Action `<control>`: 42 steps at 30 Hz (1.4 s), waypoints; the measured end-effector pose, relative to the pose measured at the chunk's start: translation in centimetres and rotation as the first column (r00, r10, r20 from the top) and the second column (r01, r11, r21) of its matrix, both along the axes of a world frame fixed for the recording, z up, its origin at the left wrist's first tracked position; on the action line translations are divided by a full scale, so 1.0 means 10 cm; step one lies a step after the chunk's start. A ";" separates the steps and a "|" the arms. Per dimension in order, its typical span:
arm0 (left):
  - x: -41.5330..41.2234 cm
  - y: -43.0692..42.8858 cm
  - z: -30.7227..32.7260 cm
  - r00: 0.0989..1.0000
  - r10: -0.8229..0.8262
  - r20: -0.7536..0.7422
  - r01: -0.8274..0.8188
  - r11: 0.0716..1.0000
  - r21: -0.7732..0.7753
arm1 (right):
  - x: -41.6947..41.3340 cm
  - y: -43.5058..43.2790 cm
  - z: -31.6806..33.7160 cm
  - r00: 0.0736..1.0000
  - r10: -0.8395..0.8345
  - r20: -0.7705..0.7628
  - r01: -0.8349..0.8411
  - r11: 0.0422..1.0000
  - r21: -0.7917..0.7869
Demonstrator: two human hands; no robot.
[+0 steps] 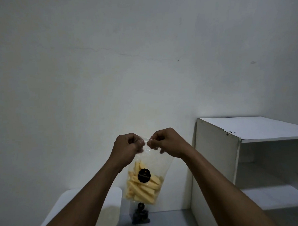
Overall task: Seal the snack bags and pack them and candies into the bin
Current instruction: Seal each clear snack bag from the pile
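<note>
A clear snack bag [145, 180] of pale yellow sticks with a round black label hangs in the air in front of the wall. My left hand [127, 146] and my right hand [163, 143] both pinch its top edge, fingers curled, knuckles close together. Below it a second bag [140, 215] with dark contents and a black label stands upright on the table. A white bin [112, 192] sits at the lower left, partly hidden behind my left forearm.
A white open shelf unit [242, 159] stands at the right, its side panel close to my right forearm. The grey table surface [171, 220] runs between bin and shelf. A plain wall fills the background.
</note>
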State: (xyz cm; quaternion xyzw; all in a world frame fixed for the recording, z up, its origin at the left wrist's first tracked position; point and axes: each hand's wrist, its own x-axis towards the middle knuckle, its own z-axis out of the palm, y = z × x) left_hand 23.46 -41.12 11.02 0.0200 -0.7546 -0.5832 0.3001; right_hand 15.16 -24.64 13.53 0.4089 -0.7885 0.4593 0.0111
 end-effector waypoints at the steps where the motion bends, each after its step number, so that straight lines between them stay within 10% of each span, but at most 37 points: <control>1: -0.01 0.00 0.00 1.000 0.004 -0.009 -0.004 1.000 0.002 | -0.01 -0.01 0.01 1.000 -0.002 0.002 0.002 1.000 0.005; 19: -0.19 -0.08 0.03 0.973 -0.201 0.111 0.180 0.968 0.176 | -0.27 0.12 -0.07 0.991 -0.016 0.136 0.037 0.987 -0.156; 42: -0.37 -0.03 0.09 0.995 -0.075 0.061 0.068 0.991 0.118 | -0.36 0.21 -0.22 0.935 0.098 0.340 0.046 0.919 -0.391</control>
